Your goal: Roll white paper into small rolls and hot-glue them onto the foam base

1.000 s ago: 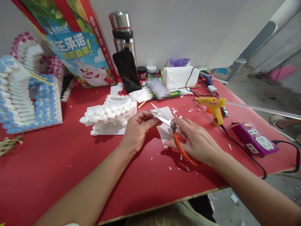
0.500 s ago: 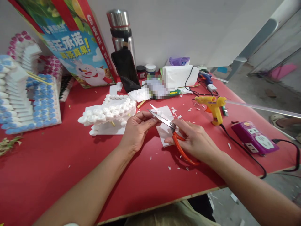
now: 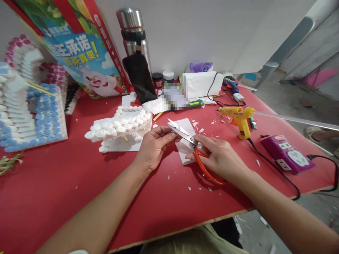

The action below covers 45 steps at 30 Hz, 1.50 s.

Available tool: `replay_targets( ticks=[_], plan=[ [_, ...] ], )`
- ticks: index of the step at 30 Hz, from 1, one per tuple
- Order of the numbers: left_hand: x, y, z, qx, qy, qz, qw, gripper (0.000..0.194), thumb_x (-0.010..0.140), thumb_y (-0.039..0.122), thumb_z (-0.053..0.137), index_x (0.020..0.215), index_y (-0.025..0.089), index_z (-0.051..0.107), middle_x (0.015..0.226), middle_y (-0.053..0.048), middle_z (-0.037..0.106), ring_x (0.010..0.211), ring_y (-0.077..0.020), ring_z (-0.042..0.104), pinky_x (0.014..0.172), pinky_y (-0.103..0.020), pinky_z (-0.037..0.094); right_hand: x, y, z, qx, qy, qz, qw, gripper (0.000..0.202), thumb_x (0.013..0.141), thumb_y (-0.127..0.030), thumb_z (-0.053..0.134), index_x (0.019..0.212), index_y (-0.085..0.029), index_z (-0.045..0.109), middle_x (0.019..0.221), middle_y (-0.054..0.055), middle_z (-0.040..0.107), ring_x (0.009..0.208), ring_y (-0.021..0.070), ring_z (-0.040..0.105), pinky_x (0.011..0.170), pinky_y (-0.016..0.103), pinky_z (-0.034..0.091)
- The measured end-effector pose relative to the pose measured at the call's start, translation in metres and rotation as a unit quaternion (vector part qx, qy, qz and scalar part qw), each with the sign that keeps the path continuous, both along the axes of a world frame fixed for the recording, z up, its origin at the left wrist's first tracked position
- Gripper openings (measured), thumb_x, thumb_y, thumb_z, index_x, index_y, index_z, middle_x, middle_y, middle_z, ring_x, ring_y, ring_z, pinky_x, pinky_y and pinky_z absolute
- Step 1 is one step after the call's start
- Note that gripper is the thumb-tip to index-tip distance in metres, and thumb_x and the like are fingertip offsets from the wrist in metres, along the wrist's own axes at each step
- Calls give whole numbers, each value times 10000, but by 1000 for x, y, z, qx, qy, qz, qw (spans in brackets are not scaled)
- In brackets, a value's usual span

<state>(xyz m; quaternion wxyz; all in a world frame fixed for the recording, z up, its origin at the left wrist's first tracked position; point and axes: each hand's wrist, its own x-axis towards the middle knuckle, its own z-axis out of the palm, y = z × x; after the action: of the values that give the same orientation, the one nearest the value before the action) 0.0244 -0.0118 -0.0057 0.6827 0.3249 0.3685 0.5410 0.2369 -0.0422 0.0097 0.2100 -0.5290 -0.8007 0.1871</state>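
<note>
My right hand (image 3: pixel 224 155) grips a pair of scissors (image 3: pixel 200 164) with orange-red handles, their blades partly apart and pointing up and left. My left hand (image 3: pixel 155 146) is closed in a pinch by the blade tips; whatever lies between its fingers is too small and hidden to name. Beneath the blades a white rectangular board (image 3: pixel 182 153) rests on the red table (image 3: pixel 87 197). Left of my left hand stands a white model (image 3: pixel 116 129) covered with rolled white rosettes on a white base. Small white scraps (image 3: pixel 195 123) lie scattered around the board.
At the right are a yellow glue gun (image 3: pixel 241 118) and a purple power socket (image 3: pixel 287 153) with black cables. Behind stand a steel flask (image 3: pixel 132 31), a black pouch (image 3: pixel 140 77) and a printed bag (image 3: pixel 87 60). Blue-and-white rosette models (image 3: pixel 50 116) stand at the left.
The scissor blades have closed slightly. Both hands stay in nearly the same place, and the view has shifted a little.
</note>
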Motion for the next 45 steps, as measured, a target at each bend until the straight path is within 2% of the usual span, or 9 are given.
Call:
replay_targets(
  ticks=[6,11,14,17,20,22,26,34,45],
  plan=[
    [-1,1,0,-24,-22,-8,999,197,697,149,880,855,135,764,878,-59,785,833,-170,743,894,-324,575,0,1,1,-1,18,-8,1000,332,921,-480,638,1113,-209,631,792,33,690,621,173,582,603,266,424],
    [-4,2,4,-59,-57,-35,996,189,716,109,855,883,134,772,938,-76,792,830,-149,749,860,-260,582,4,1,-2,49,38,-68,996,397,899,-504,666,1161,-210,617,757,10,615,631,156,536,608,263,405],
    [-6,2,5,-64,-74,-47,994,177,749,96,825,912,147,776,971,-82,793,868,-142,751,863,-233,580,8,2,-1,39,40,-87,995,439,902,-516,659,1219,-222,586,795,6,597,638,150,519,611,265,402],
    [-7,2,4,-60,-76,-58,994,191,749,83,819,924,148,780,989,-72,788,869,-122,740,860,-205,571,10,3,2,46,34,-61,997,511,901,-529,653,1286,-215,534,898,38,612,714,177,551,664,292,435],
    [-6,3,3,-60,-79,-56,993,199,722,61,830,899,137,779,895,-45,775,809,-103,722,821,-186,567,10,4,3,68,6,-11,998,572,884,-545,668,1307,-191,519,1022,102,608,846,233,576,755,344,468],
    [-6,4,2,-59,-82,-52,993,191,720,68,834,893,128,779,835,-33,759,780,-101,711,797,-189,571,10,5,3,69,-26,4,997,587,873,-557,674,1303,-183,535,1030,119,602,888,262,579,774,368,476],
    [-6,3,1,-49,-81,-50,994,228,688,85,860,898,133,785,863,-28,759,789,-110,704,786,-208,582,7,7,-1,80,-60,2,995,585,876,-582,657,1287,-173,577,1004,122,600,878,278,592,757,379,480],
    [-3,0,2,-23,-59,-37,997,206,662,105,883,841,152,793,827,-22,767,793,-127,706,804,-256,587,7,7,-7,115,-52,14,992,581,879,-618,643,1259,-179,608,994,116,614,836,261,606,728,365,480],
    [3,-2,1,-9,-22,-1,1000,208,658,121,875,846,167,799,816,-25,774,804,-142,705,840,-288,560,5,5,-8,103,-60,-1,993,549,898,-596,617,1240,-166,634,989,122,637,810,263,625,692,356,476]
  ],
)
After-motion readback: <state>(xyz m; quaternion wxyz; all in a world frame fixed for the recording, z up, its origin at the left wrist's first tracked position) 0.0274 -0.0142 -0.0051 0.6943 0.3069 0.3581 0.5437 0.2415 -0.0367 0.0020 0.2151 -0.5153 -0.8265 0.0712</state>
